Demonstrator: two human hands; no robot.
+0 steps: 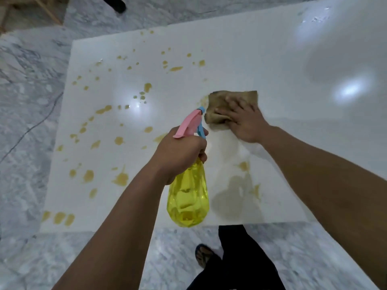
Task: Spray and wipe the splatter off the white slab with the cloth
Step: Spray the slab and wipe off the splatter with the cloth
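The left hand (180, 149) is clenched round the neck of the spray bottle (188, 197), a finger on the blue trigger, the pink nozzle aimed up and away over the slab; the right hand (243, 120) lies flat, fingers spread, pressing the cloth (232, 101) onto the white slab (272, 59), so it grips nothing but bears down on the fabric; the cloth is a folded brownish pad, touching the slab near its middle, just beyond and to the right of the nozzle. The remaining splatter (121, 178) lies almost wholly to the left of the cloth, scattered from the far edge to the near left corner, with a few marks and a dull smear below the right forearm; so I judge the next stroke must run leftward, across the bottle hand's side; the bottle's long axis runs from near edge toward the centre, and the left hand is nearer the stains. Counted: one bottle, one cloth, one slab, two hands; the yellow spots are dozens, too many to number exactly.
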